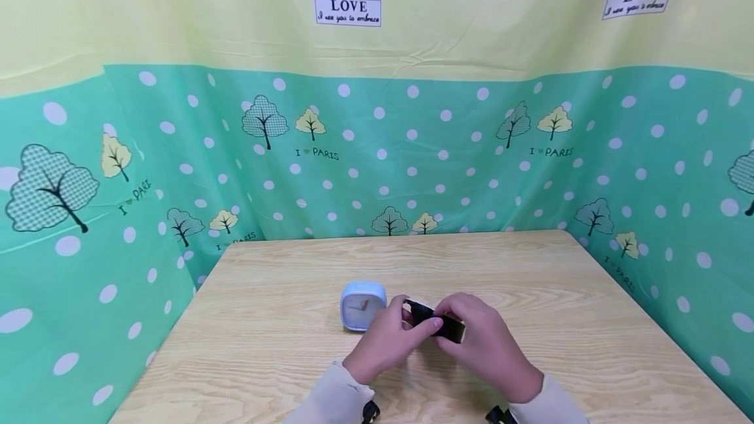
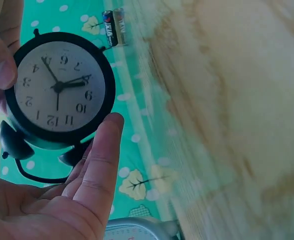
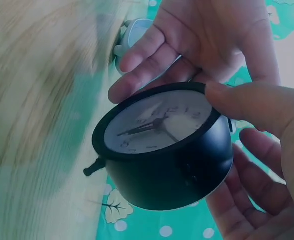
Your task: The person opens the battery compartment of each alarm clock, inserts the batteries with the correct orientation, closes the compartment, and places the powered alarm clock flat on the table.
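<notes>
A black twin-bell alarm clock (image 1: pixel 450 329) is held between both hands. Its white dial (image 2: pixel 62 107) appears upside down in the left wrist view, with the bells and wire handle pointing down. My left hand (image 1: pixel 391 339) holds it from the bell side, one fingertip at the rim and the thumb over the clock in the head view. From the other side my right hand (image 1: pixel 480 335) grips the case, its thumb (image 3: pixel 232 102) on the front rim. One small black foot (image 3: pixel 93 167) sticks out in the right wrist view.
A light blue square clock (image 1: pixel 363 306) stands on the wooden table (image 1: pixel 283 371) just beyond my left hand. Two batteries (image 2: pixel 113 27) show past the black clock in the left wrist view. Patterned green and yellow curtains (image 1: pixel 406 142) surround the table's back and sides.
</notes>
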Action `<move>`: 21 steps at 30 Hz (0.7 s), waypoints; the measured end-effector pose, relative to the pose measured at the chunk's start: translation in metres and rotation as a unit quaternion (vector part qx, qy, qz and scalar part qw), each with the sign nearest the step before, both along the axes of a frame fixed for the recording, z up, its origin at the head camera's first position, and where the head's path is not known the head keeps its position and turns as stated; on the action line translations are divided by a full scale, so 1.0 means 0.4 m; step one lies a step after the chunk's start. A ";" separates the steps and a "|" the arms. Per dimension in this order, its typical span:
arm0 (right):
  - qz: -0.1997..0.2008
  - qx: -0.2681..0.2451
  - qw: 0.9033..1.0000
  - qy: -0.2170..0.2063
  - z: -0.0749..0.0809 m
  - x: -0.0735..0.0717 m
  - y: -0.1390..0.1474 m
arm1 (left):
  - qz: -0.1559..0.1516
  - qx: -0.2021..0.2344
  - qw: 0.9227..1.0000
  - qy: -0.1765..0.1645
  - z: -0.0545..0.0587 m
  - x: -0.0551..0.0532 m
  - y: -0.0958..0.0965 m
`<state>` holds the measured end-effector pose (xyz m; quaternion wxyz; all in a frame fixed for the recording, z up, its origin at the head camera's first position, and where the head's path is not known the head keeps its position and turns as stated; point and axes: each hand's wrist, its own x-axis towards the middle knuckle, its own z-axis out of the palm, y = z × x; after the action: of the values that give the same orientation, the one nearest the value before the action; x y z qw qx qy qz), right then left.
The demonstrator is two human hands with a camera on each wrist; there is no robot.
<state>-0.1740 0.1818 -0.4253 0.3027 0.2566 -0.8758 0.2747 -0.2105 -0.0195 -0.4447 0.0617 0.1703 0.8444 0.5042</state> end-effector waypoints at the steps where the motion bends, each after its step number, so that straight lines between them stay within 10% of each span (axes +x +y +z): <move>1: 0.001 0.010 1.000 0.003 -0.001 0.001 -0.001 | -0.001 0.001 1.000 -0.001 -0.001 0.000 0.000; 21: 0.077 0.060 0.993 -0.071 -0.009 0.011 -0.011 | -0.011 0.010 0.999 -0.036 -0.007 0.003 -0.033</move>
<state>-0.1694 0.1776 -0.4291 0.2014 0.3212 -0.8876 0.2614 -0.2091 -0.0325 -0.4474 0.0960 0.1617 0.8346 0.5178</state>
